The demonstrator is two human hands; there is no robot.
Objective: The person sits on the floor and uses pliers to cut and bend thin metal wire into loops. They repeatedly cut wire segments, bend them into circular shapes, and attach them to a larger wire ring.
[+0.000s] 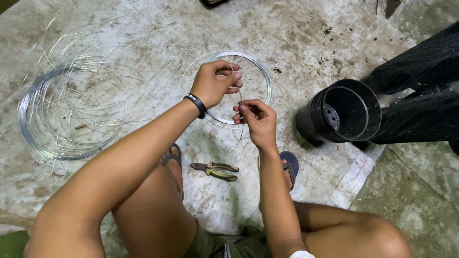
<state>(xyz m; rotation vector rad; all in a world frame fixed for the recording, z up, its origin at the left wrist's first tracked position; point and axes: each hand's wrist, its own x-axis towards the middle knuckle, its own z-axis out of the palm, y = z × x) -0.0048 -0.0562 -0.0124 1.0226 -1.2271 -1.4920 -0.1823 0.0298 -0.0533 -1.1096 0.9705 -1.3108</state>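
Wire lies loose at far left: a big tangled coil of wire (67, 112), silvery, flat on the floor and well apart from both hands. Next comes the left hand (213, 83), a dark wristband on its wrist, fingers curled closed over the upper part of a small wire ring (260, 71), a neat hoop of several turns that the hand holds up above the floor. From that grip a single wire strand (239, 95) runs down and slightly rightward to the right hand (256, 119), whose thumb and forefinger are pinched shut on it just below the left hand. So the strand's long axis stands nearly upright between the two hands, the left above it, the right beneath, and both touch it; the ring's open face is turned toward the camera, with most of the hoop reaching rightward past both hands. Below the hands, between the person's sandalled feet, pliers (215, 170) with dark and yellow handles lie on the floor, untouched, nearer the right hand than the left. Further right a black plastic pot (342, 112) lies tipped on its side, mouth facing the viewer, with folded black mesh (420, 95) just beyond it. The surface is a stained, pale sheet (306, 33) spread over rough concrete floor (420, 191); the person squats on it with bare knees, and nothing of the room beyond shows
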